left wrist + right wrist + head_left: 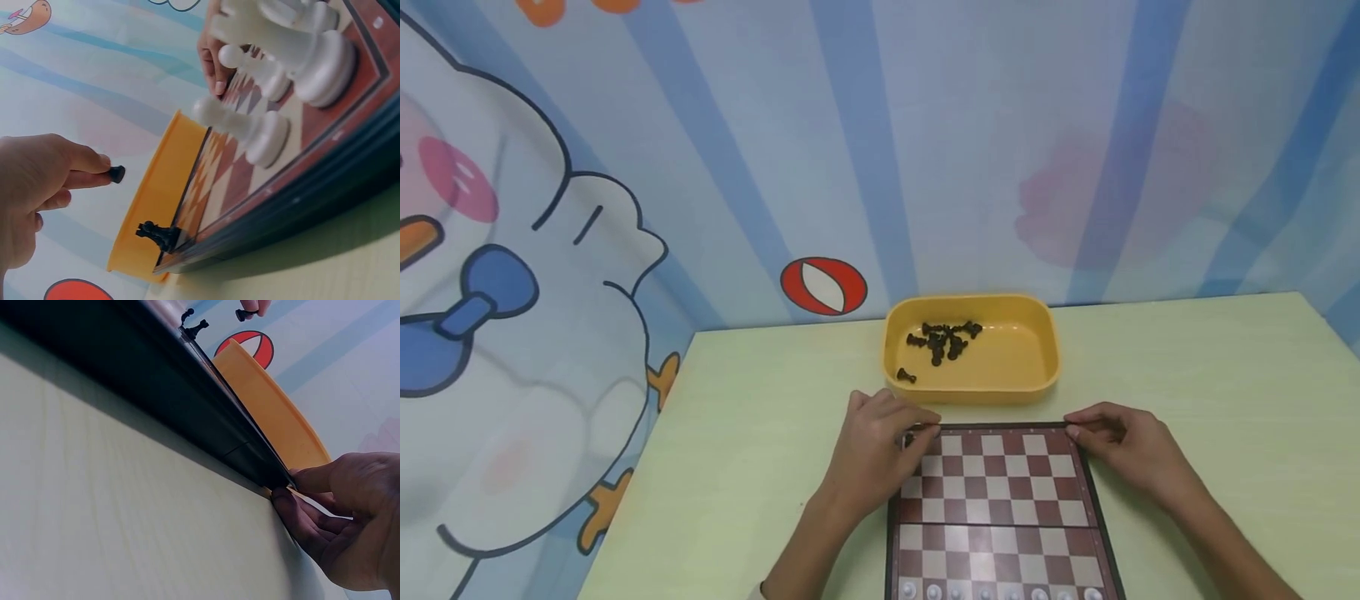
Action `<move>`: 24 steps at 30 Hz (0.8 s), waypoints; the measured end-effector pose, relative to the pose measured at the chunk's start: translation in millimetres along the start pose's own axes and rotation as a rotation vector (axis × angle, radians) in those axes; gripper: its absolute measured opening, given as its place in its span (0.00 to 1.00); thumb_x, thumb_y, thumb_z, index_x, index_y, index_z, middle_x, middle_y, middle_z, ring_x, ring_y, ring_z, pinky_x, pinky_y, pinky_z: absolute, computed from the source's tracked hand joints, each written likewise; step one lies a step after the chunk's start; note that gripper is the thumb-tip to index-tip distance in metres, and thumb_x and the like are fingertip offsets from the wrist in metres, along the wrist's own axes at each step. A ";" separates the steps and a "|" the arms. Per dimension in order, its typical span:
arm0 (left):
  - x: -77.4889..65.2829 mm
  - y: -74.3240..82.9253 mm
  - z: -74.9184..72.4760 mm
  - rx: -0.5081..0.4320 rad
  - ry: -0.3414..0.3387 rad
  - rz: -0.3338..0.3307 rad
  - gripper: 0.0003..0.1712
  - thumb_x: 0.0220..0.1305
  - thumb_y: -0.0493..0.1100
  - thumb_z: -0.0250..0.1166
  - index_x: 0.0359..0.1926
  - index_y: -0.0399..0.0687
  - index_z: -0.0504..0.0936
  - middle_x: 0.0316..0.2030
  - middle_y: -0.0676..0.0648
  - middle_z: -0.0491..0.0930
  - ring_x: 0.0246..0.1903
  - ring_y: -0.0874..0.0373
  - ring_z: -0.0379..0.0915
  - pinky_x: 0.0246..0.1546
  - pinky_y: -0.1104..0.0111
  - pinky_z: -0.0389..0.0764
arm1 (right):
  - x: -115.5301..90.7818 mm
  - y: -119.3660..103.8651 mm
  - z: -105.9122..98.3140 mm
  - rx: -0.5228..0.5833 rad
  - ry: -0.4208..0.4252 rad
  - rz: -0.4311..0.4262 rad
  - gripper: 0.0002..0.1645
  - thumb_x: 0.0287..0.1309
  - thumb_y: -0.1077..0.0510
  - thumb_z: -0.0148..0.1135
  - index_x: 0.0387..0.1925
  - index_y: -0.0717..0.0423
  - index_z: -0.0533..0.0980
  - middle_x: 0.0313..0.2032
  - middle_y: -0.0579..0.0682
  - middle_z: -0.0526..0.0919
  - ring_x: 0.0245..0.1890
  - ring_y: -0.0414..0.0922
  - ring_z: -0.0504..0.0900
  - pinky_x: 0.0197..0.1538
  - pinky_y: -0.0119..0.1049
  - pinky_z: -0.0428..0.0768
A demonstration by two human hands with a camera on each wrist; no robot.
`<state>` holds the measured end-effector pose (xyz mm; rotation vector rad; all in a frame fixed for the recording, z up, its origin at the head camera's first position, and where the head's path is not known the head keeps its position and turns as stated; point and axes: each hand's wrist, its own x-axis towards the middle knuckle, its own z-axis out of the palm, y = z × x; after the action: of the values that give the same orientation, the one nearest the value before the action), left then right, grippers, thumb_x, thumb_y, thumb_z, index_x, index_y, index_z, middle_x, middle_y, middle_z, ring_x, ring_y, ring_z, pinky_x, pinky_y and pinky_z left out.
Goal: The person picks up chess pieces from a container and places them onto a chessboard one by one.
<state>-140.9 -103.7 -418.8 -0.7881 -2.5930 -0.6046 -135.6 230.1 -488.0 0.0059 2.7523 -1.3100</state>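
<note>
A folding chessboard [988,467] lies flat on the table. My left hand [868,446] is above its far left corner, pinching a black chess piece [117,174] between thumb and fingers; most of that piece is hidden. Below it, in the left wrist view, dark chessmen [159,236] stand on the board's far left corner, overlapping so that their kinds are unclear. White chessmen [985,593] line the near side, with white pawns [247,132] large in the left wrist view. My right hand [350,512] grips the board's far right corner between thumb and fingers.
Just beyond the board stands a yellow tray [1037,387], with several black chessmen [943,342] lying loose in its left half. The pale table [760,417] ends behind the tray at a blue striped wall covering [955,150] with cartoon pictures.
</note>
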 end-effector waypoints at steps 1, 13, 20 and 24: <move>0.3 0.3 -1.0 0.000 -0.017 -0.001 0.09 0.60 0.45 0.81 0.41 0.59 0.94 0.36 0.62 0.91 0.38 0.67 0.78 0.40 0.68 0.64 | 0.3 0.2 -0.1 -0.005 0.003 0.001 0.16 0.71 0.50 0.70 0.53 0.54 0.86 0.41 0.49 0.93 0.38 0.41 0.89 0.40 0.32 0.81; 2.9 3.4 -3.8 0.062 -0.286 -0.081 0.04 0.63 0.46 0.78 0.40 0.58 0.95 0.29 0.63 0.88 0.31 0.67 0.67 0.40 0.68 0.62 | 2.7 1.9 1.3 0.001 -0.001 0.003 0.16 0.71 0.50 0.69 0.53 0.54 0.86 0.41 0.49 0.93 0.38 0.41 0.89 0.40 0.32 0.80; 0.6 2.3 0.2 0.074 -0.336 -0.037 0.04 0.63 0.44 0.78 0.40 0.57 0.95 0.30 0.62 0.89 0.29 0.67 0.67 0.39 0.69 0.61 | 2.0 3.7 -0.5 0.001 -0.005 -0.003 0.17 0.71 0.50 0.69 0.53 0.56 0.86 0.41 0.50 0.93 0.37 0.40 0.88 0.39 0.32 0.80; -0.2 1.7 1.1 0.078 -0.362 -0.024 0.05 0.64 0.43 0.78 0.40 0.58 0.95 0.32 0.63 0.90 0.29 0.68 0.68 0.39 0.69 0.61 | 1.8 4.1 0.0 0.014 -0.007 -0.004 0.18 0.71 0.49 0.69 0.53 0.57 0.86 0.41 0.51 0.93 0.37 0.40 0.88 0.38 0.31 0.80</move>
<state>-140.0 -102.0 -419.4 -0.9142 -2.9343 -0.3934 -137.3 232.7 -491.4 -0.0037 2.7391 -1.3278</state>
